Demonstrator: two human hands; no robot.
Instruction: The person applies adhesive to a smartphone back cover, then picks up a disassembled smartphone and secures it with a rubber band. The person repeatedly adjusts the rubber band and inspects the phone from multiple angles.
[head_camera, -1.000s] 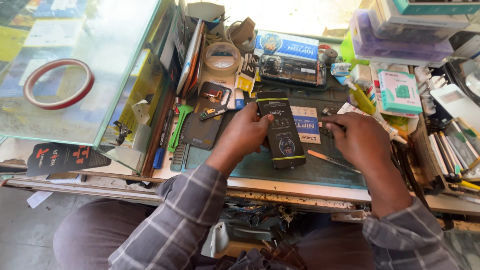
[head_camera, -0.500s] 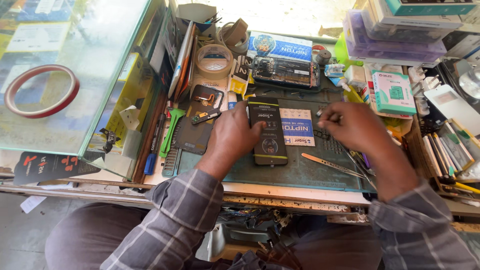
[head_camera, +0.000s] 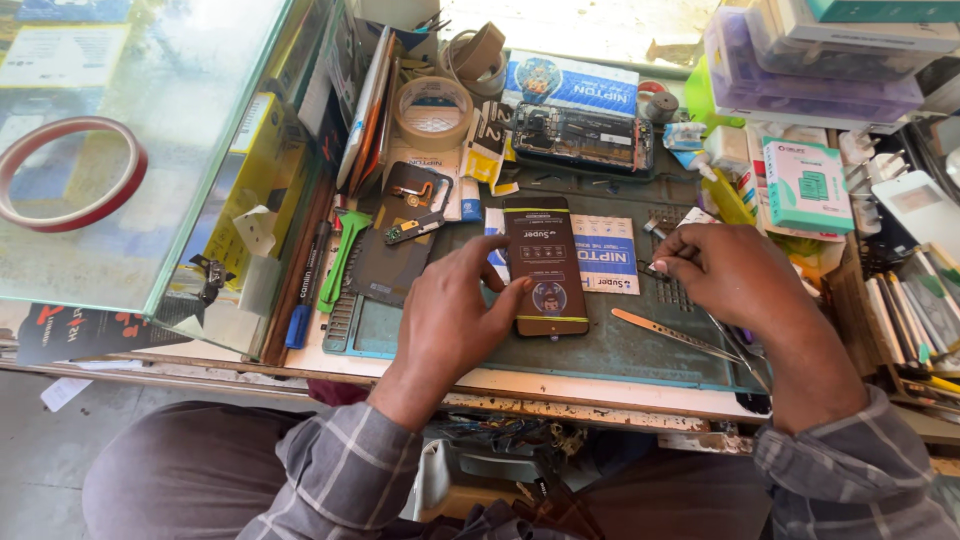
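Sitting at a crowded repair counter (head_camera: 560, 385), the person works over a green work mat (head_camera: 620, 345) near its front edge. The left hand (head_camera: 455, 310) rests on the mat with its fingers (head_camera: 500, 295) loosely spread, the thumb tip pressing the left edge of a dark phone screen (head_camera: 545, 265) that lies flat, face up, at the middle of the mat. The right hand (head_camera: 735, 275) hovers over the right part of the mat, thumb and forefinger pressed together on something tiny; what it is I cannot tell. Just in front of that hand a pair of metal tweezers (head_camera: 675, 335) lies slantwise on the mat, untouched.

Beside the screen, to its right and partly under it, lies a blue and white packet (head_camera: 610, 255). Toward the back edge sits an opened phone body (head_camera: 585, 140) with its inner parts showing, and left of it a roll of pale tape (head_camera: 432, 108). On the mat's left side lies a dark back cover (head_camera: 395, 245) with a small part on it, and a green tool (head_camera: 342, 255) lies along the mat's left border. Near the right back corner stands a small teal and white box (head_camera: 805, 185). Off the left end, a red tape ring (head_camera: 70, 175) rests on a glass display case (head_camera: 180, 120).
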